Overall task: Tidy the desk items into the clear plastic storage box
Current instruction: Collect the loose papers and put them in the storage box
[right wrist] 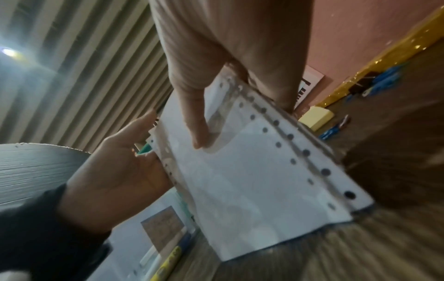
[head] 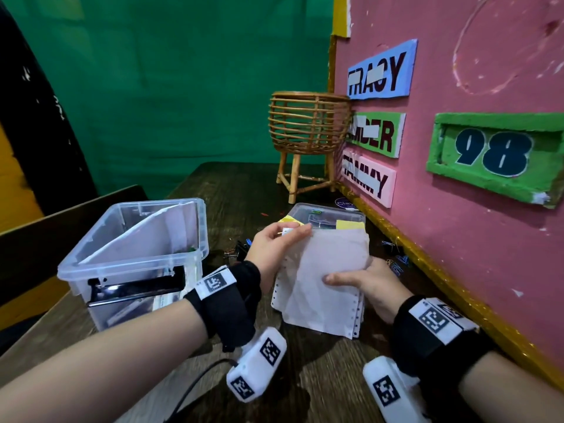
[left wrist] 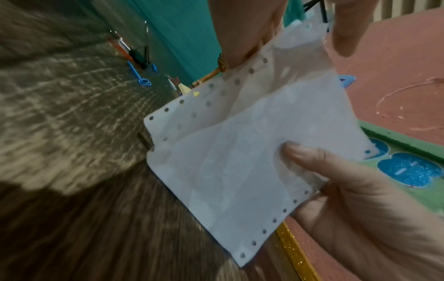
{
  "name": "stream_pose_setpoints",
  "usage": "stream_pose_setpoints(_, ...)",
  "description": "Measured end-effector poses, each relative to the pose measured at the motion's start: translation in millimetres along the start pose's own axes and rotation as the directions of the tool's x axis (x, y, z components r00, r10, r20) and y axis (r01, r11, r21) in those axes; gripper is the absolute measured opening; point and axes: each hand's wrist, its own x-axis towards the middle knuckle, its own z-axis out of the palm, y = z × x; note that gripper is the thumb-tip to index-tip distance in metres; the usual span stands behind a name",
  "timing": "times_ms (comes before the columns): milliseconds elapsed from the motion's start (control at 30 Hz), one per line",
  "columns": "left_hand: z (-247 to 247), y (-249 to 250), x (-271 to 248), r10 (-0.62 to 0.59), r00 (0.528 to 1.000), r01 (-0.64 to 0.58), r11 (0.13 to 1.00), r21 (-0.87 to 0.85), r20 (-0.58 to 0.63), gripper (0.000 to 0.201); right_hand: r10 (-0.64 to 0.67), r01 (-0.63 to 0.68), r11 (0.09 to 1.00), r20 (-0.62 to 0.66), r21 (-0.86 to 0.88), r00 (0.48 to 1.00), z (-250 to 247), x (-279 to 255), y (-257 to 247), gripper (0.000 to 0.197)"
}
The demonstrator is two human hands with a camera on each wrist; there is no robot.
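I hold a stack of white sheets with punched edges [head: 323, 282] just above the dark wooden desk. My left hand [head: 287, 236] pinches the stack's far left corner. My right hand [head: 351, 279] grips its right edge, thumb pressed on top. In the left wrist view the sheets [left wrist: 240, 161] show with the right thumb on them. In the right wrist view the sheets [right wrist: 252, 180] tilt between both hands. The clear plastic storage box [head: 128, 265] stands open to the left, with a white sheet leaning inside and a black item at the bottom.
A small clear container [head: 323, 213] with yellow sticky notes [head: 351, 225] sits just behind the sheets. Blue paper clips [head: 396, 264] lie by the pink board [head: 457, 239] on the right. Binder clips [head: 238, 251] lie between the box and my left hand. A wicker basket stand [head: 308, 126] stands at the back.
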Motion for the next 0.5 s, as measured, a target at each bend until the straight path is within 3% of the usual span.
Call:
stream_pose_setpoints(200,7,10,-1,0.091,0.995,-0.093,0.995,0.046,0.046,0.012,-0.071,0.075,0.989,-0.035,0.131,0.997,9,1,-9,0.047)
stream_pose_setpoints(333,5,14,3,0.128,0.992,-0.128,0.991,0.034,0.015,0.018,-0.128,0.131,0.989,-0.034,0.074,0.991,5,1,-13,0.052)
stream_pose_setpoints(500,3,2,3,0.087,0.995,-0.091,0.994,0.067,0.053,0.022,-0.213,0.214,0.977,-0.027,0.010,0.977,5,-3,-12,0.047)
